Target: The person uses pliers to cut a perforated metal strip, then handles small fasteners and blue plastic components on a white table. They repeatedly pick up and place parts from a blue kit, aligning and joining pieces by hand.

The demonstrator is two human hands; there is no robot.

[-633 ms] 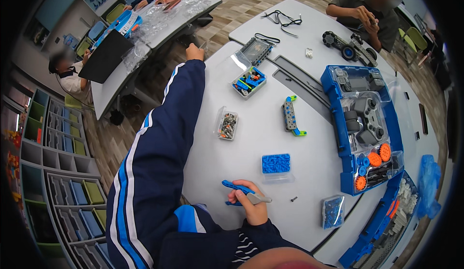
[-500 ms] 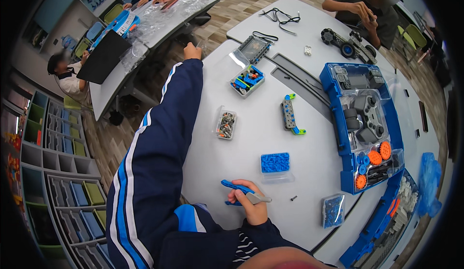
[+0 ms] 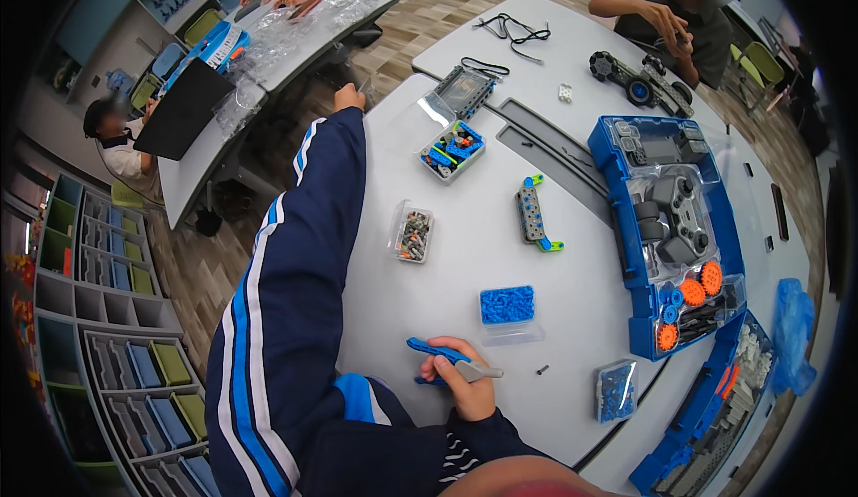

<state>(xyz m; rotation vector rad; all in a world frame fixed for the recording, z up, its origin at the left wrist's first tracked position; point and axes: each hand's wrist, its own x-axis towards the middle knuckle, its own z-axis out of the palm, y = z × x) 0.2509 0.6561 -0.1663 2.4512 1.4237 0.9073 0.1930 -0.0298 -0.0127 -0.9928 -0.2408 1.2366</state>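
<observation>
My right hand point(image 3: 471, 390) is closed around a blue-and-grey plier-like hand tool point(image 3: 451, 351), its blue jaws apart and pointing left. My left hand point(image 3: 349, 97) reaches far out at the table's left edge, fingers curled; what they hold, if anything, I cannot make out. Ahead of my right hand lies an open clear box of blue pins point(image 3: 507, 304), and a single dark screw-like piece point(image 3: 542, 370) is to its right. A grey beam assembly with green and blue ends point(image 3: 531, 214) rests mid-table. Left of it stands a small box of mixed grey and orange pieces point(image 3: 414, 235).
A box of blue and green connectors point(image 3: 453, 150) sits beside a grey module point(image 3: 466, 92). At right are a blue kit case point(image 3: 636, 273) and a closed box of blue pieces point(image 3: 617, 390). A person point(image 3: 666, 28) sits across, near a wheeled build point(image 3: 639, 86).
The whole view has shifted slightly. My left hand stays curled by the table edge, and my right hand keeps hold of the plier-like tool.
</observation>
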